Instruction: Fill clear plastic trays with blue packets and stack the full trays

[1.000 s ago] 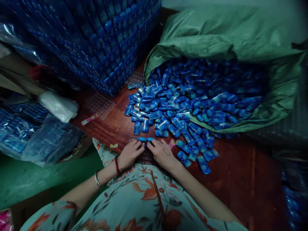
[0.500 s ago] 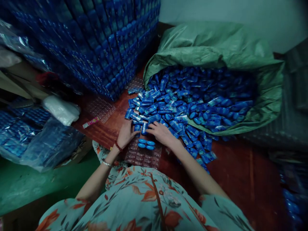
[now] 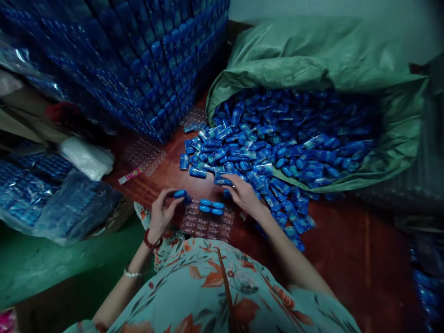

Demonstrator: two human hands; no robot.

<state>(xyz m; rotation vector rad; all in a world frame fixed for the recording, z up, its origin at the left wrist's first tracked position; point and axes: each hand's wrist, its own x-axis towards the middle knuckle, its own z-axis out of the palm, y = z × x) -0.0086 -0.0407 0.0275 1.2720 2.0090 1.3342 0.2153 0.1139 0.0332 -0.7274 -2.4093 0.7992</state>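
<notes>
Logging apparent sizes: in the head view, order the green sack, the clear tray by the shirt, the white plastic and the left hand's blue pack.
1. Green sack, clearly largest
2. Clear tray and white plastic: too alike to rank
3. Blue pack in the left hand, smallest

Blue stack [image 3: 145,60]: upper pt. cut off @ top edge. Green sack [image 3: 305,60]: rear contents' qty. indet. Loose packs [image 3: 239,153]: label txt. too small. L. hand [image 3: 162,215]: fingertips partly hidden behind held pack [image 3: 180,194]. Pink item [image 3: 7,320]: cut off, btm. L. corner.
</notes>
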